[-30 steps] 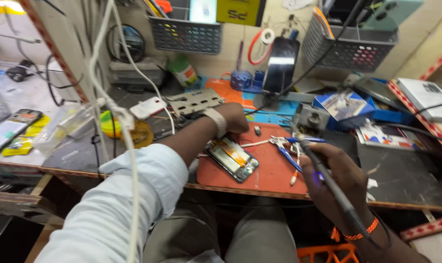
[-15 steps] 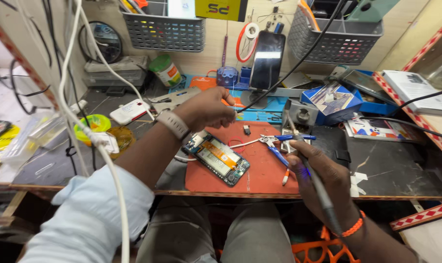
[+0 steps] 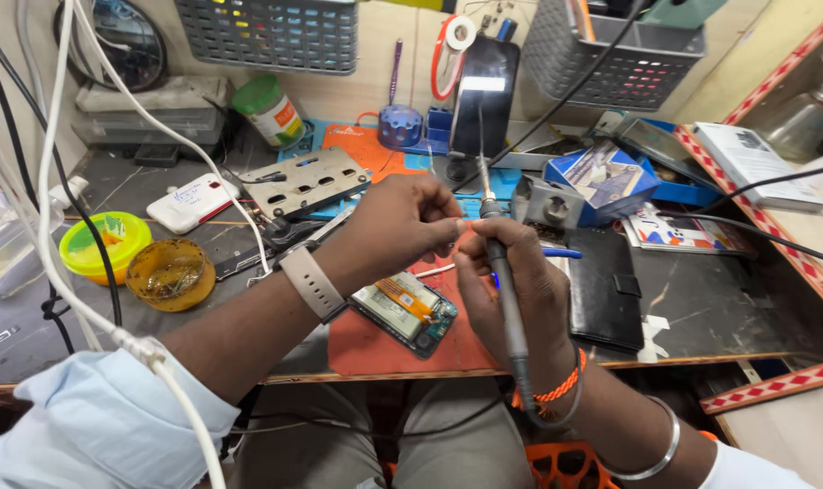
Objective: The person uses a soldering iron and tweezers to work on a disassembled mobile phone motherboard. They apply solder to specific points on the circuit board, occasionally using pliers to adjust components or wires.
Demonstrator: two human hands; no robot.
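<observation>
Right hand [image 3: 520,299] closed in a full grip on the soldering iron [image 3: 505,281], tip up. Left hand [image 3: 402,222] pinches something tiny at that tip (can't tell what). Opened phone [image 3: 404,312] lies on the desk just below both hands, still uncovered; my read: prep stage, board work left.

Grey soldering iron [image 3: 506,281] upright, tip up

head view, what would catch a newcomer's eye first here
First the two hands meeting mid-bench: the right hand grips a soldering iron tip up, and the left hand pinches something small by its tip. Just below them an opened phone lies on the red mat. White cables hang down the left side.
</observation>
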